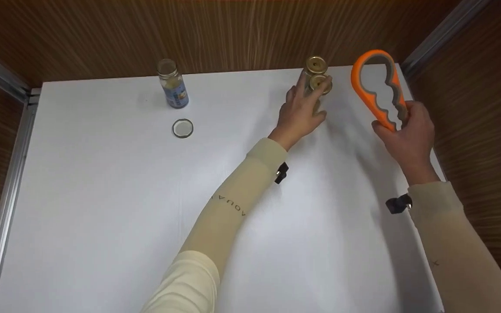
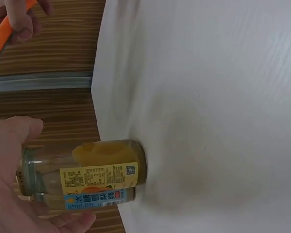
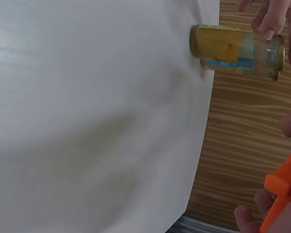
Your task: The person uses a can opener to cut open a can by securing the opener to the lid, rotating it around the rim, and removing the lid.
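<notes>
My left hand (image 1: pixel 299 114) reaches over two closed glass jars at the table's back right, its fingers spread. One finger lies across the gold lid (image 1: pixel 318 81) of the nearer jar (image 2: pixel 102 167), which has a yellow label. The thumb stands off that jar's side in the left wrist view. Close behind it is the other jar (image 1: pixel 316 64), partly hidden, with a blue label. Raised at the right, my right hand (image 1: pixel 412 134) grips an orange jar opener (image 1: pixel 365 92) by its handle end, its grey notched loop pointing away from me.
An uncapped jar (image 1: pixel 175 91) with a blue label stands at the back left. Its side of the table also holds a loose lid (image 1: pixel 183 128), inner face up. Wood-grain walls (image 1: pixel 233 34) with metal corner rails enclose the white table (image 1: pixel 124 195).
</notes>
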